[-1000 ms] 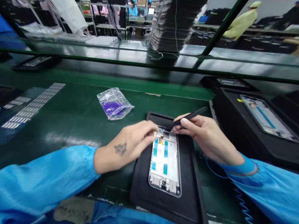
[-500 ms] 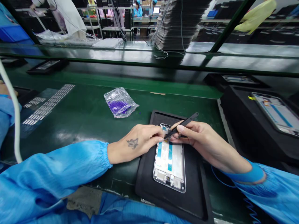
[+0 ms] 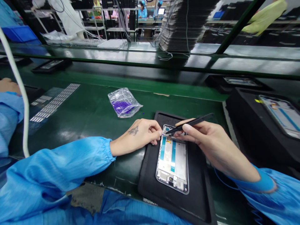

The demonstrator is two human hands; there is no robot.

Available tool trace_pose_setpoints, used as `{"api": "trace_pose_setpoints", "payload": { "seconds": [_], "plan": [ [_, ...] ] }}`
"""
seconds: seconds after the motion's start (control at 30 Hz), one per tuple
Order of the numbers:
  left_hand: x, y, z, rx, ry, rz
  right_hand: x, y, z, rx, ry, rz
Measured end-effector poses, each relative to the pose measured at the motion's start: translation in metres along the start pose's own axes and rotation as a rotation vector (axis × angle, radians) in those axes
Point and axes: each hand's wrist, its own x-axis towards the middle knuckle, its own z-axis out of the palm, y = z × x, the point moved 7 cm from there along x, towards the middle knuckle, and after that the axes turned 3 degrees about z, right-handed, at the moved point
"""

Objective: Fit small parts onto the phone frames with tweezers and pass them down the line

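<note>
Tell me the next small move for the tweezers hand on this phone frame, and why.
Probably lower the tweezers tip onto the phone frame top corner: the right hand holds the tip just above it, while the left hand steadies that edge in the black tray.

We saw a slim matt black plastic pair of tweezers (image 3: 189, 123) over a white phone frame with a shiny metal rim (image 3: 173, 157), bedded in a matt black foam-like tray (image 3: 150, 181). At ten o'clock lay a crinkled glossy clear plastic bag (image 3: 124, 102) on the smooth, sheeny green bench mat (image 3: 82, 115). Our sleeves were smooth blue cloth (image 3: 58, 168).
</note>
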Motion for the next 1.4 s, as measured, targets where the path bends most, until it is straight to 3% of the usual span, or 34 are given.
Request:
{"api": "trace_pose_setpoints", "payload": {
  "seconds": [0.2,0.47,0.73,0.83,0.9,0.97,1.07,1.23,1.4],
  "plan": [
    [-0.006,0.017,0.002,0.199,-0.004,0.132,-0.006,-0.010,0.008,-0.165,-0.058,-0.082],
    [-0.011,0.022,0.007,0.379,-0.013,0.221,-0.013,-0.028,0.011,-0.417,-0.060,-0.215],
    [-0.012,0.024,0.006,0.397,0.002,0.258,-0.016,-0.030,0.010,-0.400,-0.040,-0.246],
    [-0.019,0.038,0.006,0.496,0.047,0.410,-0.009,-0.027,-0.004,-0.394,0.033,-0.263],
    [-0.034,0.051,0.022,0.644,-0.055,0.598,-0.002,-0.027,-0.016,-0.394,0.095,-0.278],
    [-0.053,0.053,0.046,0.791,-0.256,0.737,0.005,-0.026,-0.024,-0.389,0.119,-0.279],
    [-0.071,0.044,0.067,0.920,-0.383,0.761,0.011,-0.028,-0.028,-0.430,0.123,-0.310],
    [-0.074,0.044,0.075,1.032,-0.319,0.851,0.013,-0.028,-0.024,-0.559,0.105,-0.420],
    [-0.073,0.068,0.060,0.908,-0.215,0.939,0.016,-0.018,-0.019,-0.566,0.022,-0.418]
  ]
}}
